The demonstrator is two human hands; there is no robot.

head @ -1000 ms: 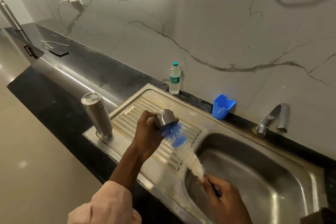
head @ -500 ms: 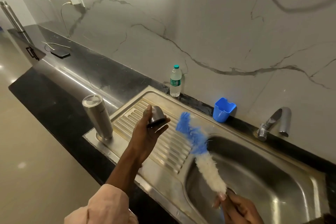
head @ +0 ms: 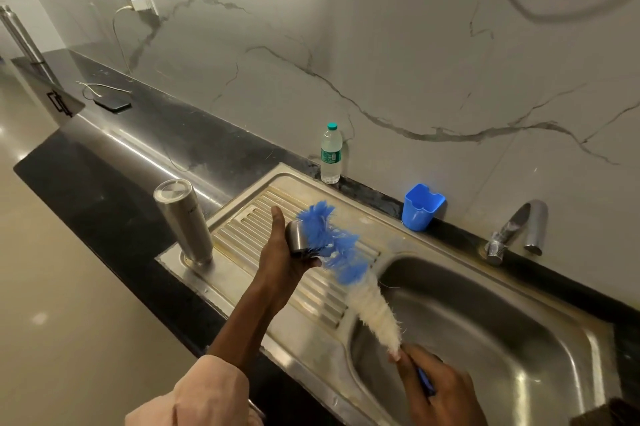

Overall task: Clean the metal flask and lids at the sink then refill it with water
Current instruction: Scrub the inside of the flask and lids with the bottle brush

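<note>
My left hand (head: 281, 257) grips a small metal lid (head: 297, 239) above the ribbed drainboard (head: 311, 290). My right hand (head: 438, 387) holds the blue handle of a bottle brush (head: 349, 270), low over the sink basin. The brush's blue bristle tip presses against the lid's open side; its white bristles run down toward my right hand. The metal flask (head: 183, 221) stands upright at the drainboard's left corner, apart from both hands.
A plastic water bottle (head: 330, 154) and a blue cup (head: 421, 206) stand along the wall behind the steel sink (head: 485, 332). The tap (head: 519, 230) is at the right. A phone (head: 112, 103) with a charger cable lies on the black counter far left.
The brush was inside the lid, then pulled out to the right; now its blue tip is back against the lid. My left hand turned the lid slightly.
</note>
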